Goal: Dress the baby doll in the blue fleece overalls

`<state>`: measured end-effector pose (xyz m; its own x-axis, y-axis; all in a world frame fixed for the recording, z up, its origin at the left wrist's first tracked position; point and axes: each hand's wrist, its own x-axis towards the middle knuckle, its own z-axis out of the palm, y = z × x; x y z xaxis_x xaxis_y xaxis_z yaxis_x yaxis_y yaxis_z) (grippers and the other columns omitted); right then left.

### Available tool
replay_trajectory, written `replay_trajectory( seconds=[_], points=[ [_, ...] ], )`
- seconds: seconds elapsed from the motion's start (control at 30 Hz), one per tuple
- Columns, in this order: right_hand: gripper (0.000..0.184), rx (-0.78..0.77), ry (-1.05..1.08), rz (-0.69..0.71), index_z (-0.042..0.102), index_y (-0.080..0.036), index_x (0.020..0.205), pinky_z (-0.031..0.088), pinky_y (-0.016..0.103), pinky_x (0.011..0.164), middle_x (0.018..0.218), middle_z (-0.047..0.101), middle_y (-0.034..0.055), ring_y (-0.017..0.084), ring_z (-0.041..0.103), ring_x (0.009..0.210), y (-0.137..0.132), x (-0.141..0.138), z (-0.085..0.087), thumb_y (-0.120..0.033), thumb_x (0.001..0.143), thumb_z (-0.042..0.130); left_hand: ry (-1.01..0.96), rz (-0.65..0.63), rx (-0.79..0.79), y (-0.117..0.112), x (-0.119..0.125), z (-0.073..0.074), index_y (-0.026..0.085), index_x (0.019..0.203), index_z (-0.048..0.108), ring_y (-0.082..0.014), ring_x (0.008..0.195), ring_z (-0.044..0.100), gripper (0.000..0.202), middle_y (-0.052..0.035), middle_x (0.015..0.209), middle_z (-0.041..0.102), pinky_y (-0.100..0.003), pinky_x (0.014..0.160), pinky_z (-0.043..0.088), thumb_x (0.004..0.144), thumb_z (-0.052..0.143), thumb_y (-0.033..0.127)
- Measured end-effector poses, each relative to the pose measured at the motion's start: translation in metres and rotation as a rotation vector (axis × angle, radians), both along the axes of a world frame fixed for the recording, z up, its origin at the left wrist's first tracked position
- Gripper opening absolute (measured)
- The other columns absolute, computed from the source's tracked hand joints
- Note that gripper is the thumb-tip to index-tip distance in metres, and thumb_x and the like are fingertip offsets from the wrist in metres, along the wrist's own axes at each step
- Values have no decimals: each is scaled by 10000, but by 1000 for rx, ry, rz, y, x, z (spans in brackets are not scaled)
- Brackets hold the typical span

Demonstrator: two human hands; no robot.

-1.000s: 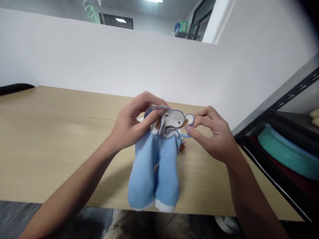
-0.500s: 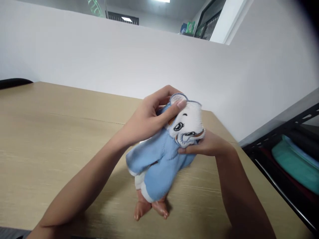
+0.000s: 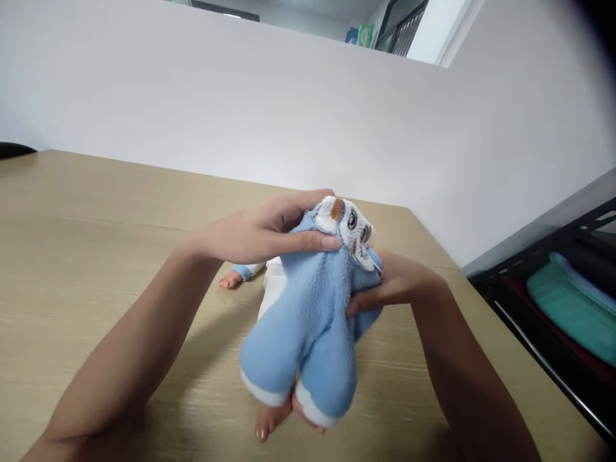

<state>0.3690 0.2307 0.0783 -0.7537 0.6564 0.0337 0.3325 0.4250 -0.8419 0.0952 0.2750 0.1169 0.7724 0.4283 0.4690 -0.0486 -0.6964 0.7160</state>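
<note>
A small doll lies on the wooden table (image 3: 96, 212), partly covered by a light blue fleece suit (image 3: 308, 327) with white cuffs and an elephant-face patch (image 3: 353, 231). The doll's bare feet (image 3: 282, 416) stick out below the cuffs, and one doll hand (image 3: 231, 279) shows to the left. My left hand (image 3: 269, 231) pinches the top of the suit beside the patch. My right hand (image 3: 397, 282) grips the suit's right side, its fingers closed into the fabric.
A white partition wall (image 3: 240, 115) runs along the table's far edge. A black metal shelf (image 3: 543, 301) stands at the right with a teal round object (image 3: 572, 308) on it. A dark object (image 3: 12, 149) sits at the far left edge.
The suit has been pulled down over the doll's legs, and the elephant patch has turned away to the right. The doll's hand has come into view at the left.
</note>
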Motion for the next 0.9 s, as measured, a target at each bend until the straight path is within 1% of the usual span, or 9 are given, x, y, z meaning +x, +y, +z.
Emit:
replay_trajectory(
  seconds=[0.1,0.17,0.27,0.33,0.5,0.63,0.7,0.8,0.9],
  points=[
    [387,14,99,-31,782,-219,1185,652,381,961,1170,819,44,281,782,1097,-1,4,-4,-395,854,881,21,61,-6,6,-5,-4,281,940,761,-200,562,709,416,13,692,700,-286,496,608,704,980,544],
    [427,-12,199,-127,773,-222,1219,650,369,947,1178,813,48,281,780,1092,-1,8,-8,-414,854,883,123,-35,-26,10,-9,-6,290,915,767,-196,481,666,446,23,620,665,-280,406,556,625,1030,504],
    [496,-70,372,-302,760,-229,1229,655,361,909,1166,805,60,267,778,1051,-2,10,-15,-541,856,860,249,-235,-65,14,-8,-8,286,842,773,-230,588,730,245,-8,632,689,-284,457,594,763,963,418],
    [509,-107,387,-337,758,-229,1217,663,364,875,1125,806,67,265,781,1010,-3,8,-16,-592,867,832,197,-240,-94,15,-6,-8,272,801,774,-263,736,780,188,-33,676,723,-311,585,659,835,907,399],
    [511,-214,162,-91,779,-210,1163,674,358,779,1025,815,66,283,792,945,-5,3,-7,-562,810,891,-62,5,-106,14,-3,-7,251,906,824,-320,855,804,295,-65,779,781,-392,710,705,743,976,444],
    [548,-224,212,-18,776,-212,1165,666,371,830,1047,818,70,287,795,982,1,7,-9,-537,755,940,104,-98,-104,11,-3,-8,272,1049,836,-310,909,818,290,-75,915,812,-392,757,708,831,912,447],
    [550,-168,358,-117,772,-238,1173,641,411,961,1110,812,71,299,781,1083,4,8,-15,-562,760,933,110,-111,-88,12,-2,-10,292,1100,819,-311,909,817,429,-61,903,806,-371,736,703,737,978,457],
    [562,-134,497,-268,765,-286,1180,618,435,1037,1126,804,62,305,756,1163,5,4,-21,-649,771,892,-19,-39,-47,17,-1,-13,305,1059,798,-339,900,803,722,-37,805,774,-373,703,698,421,1099,462],
    [566,-201,486,-340,762,-276,1145,654,407,961,1083,805,62,283,777,1076,1,-4,-22,-694,779,866,-27,-36,-79,20,-1,-17,297,945,787,-344,892,795,627,-31,736,745,-397,705,698,427,1098,464]
  ],
)
